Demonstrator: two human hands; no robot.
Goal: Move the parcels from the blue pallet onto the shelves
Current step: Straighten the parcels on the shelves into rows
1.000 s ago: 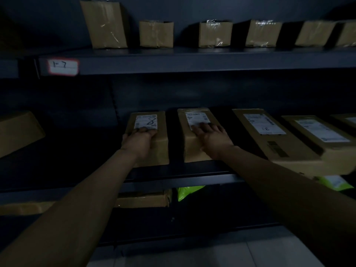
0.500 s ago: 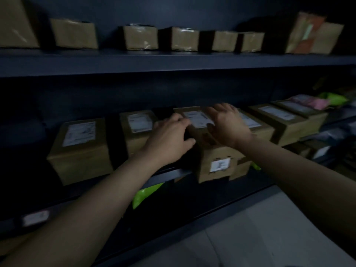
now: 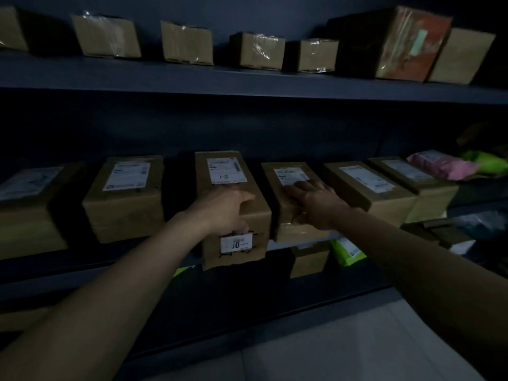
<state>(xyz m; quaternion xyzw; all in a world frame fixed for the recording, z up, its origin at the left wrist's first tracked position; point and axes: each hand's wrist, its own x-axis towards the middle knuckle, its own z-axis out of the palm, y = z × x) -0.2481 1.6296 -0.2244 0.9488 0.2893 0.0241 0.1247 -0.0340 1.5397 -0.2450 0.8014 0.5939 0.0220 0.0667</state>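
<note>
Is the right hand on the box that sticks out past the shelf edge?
No, the left hand grips the overhanging box, while the right hand lies flat on the neighbouring box.

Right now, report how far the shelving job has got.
Done: boxes line the upper shelf and middle shelf. In hand: left hand grips the parcel marked 1-8, overhanging the edge; right hand lies flat on the neighbouring parcel. Left: seating these; the pallet is out of view.

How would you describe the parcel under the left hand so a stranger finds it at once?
Find the middle shelf with its row of brown boxes. The parcel under the left hand juts over the shelf edge and alone has a front label.
</note>
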